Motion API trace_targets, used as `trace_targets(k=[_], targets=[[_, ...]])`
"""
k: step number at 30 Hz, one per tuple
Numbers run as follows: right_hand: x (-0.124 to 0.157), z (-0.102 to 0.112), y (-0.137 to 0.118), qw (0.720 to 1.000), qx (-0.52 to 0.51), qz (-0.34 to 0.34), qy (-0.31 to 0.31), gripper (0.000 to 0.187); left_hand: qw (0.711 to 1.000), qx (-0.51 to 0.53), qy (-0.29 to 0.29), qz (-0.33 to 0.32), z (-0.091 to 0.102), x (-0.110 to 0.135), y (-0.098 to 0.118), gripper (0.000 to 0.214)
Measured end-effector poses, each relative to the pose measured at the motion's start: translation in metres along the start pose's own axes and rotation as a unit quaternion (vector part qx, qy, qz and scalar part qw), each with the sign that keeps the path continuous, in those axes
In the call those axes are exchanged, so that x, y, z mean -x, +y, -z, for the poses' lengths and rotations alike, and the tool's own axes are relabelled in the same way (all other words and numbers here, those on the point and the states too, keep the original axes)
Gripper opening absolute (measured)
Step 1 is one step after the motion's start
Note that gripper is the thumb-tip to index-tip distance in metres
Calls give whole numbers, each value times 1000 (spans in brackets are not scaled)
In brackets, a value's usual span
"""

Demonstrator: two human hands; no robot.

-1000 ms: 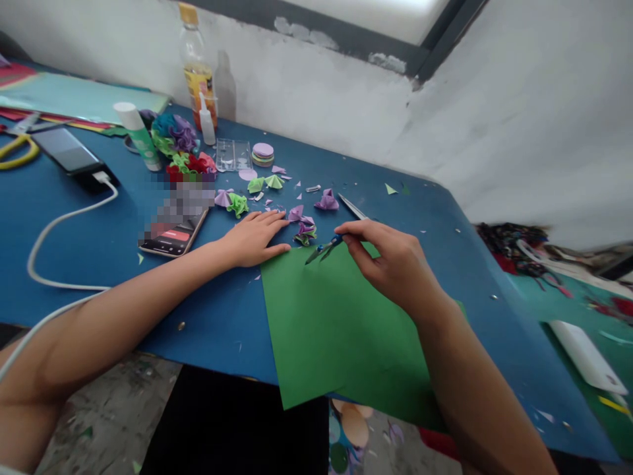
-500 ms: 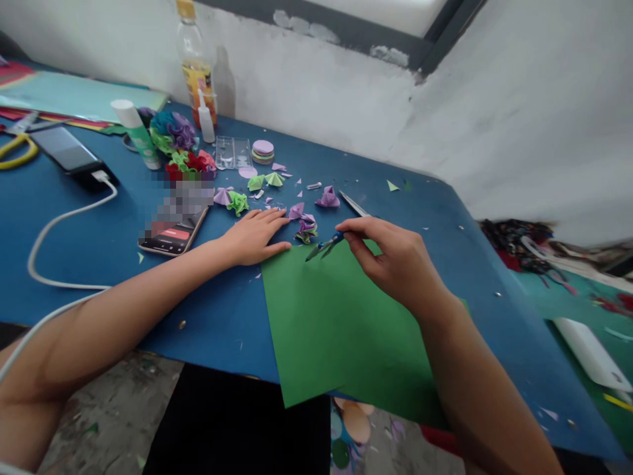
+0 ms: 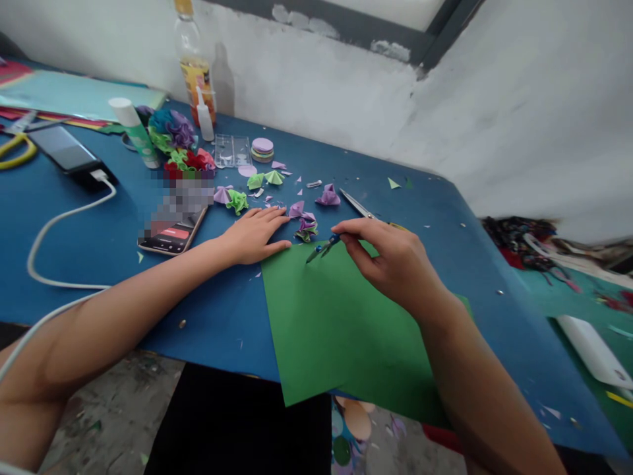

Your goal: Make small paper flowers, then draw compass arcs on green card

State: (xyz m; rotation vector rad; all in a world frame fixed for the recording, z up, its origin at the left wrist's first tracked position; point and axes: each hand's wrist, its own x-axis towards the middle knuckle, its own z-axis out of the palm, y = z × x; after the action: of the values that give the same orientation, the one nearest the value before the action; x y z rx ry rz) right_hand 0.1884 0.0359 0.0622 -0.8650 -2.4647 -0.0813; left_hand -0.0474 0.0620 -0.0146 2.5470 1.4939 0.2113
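Note:
My left hand lies flat on the blue table with its fingers spread, the thumb near the top left corner of a sheet of green paper. Between the thumb and fingers of my right hand is the blue top of a drawing compass. Its two legs point down and left over the upper part of the sheet; whether the tips touch the paper I cannot tell. Just beyond the sheet sit folded purple paper pieces. Scissors lie behind my right hand, which partly hides them.
On the left are a phone, a second phone with a white cable and a glue stick. Behind stand a drink bottle and a small white glue bottle. Paper circles are stacked near a clear case.
The compass has shifted very slightly down and left over the green sheet. My left hand stays in place.

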Motion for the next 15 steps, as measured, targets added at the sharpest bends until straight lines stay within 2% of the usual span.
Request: trace_targets(k=[10, 15], targets=[[1, -1, 1, 1000, 10, 19, 13, 18, 1000, 2, 2, -2, -1, 0, 0, 62], [0, -1, 4, 999, 17, -6, 36, 17, 1000, 4, 1, -4, -1, 0, 0, 62]])
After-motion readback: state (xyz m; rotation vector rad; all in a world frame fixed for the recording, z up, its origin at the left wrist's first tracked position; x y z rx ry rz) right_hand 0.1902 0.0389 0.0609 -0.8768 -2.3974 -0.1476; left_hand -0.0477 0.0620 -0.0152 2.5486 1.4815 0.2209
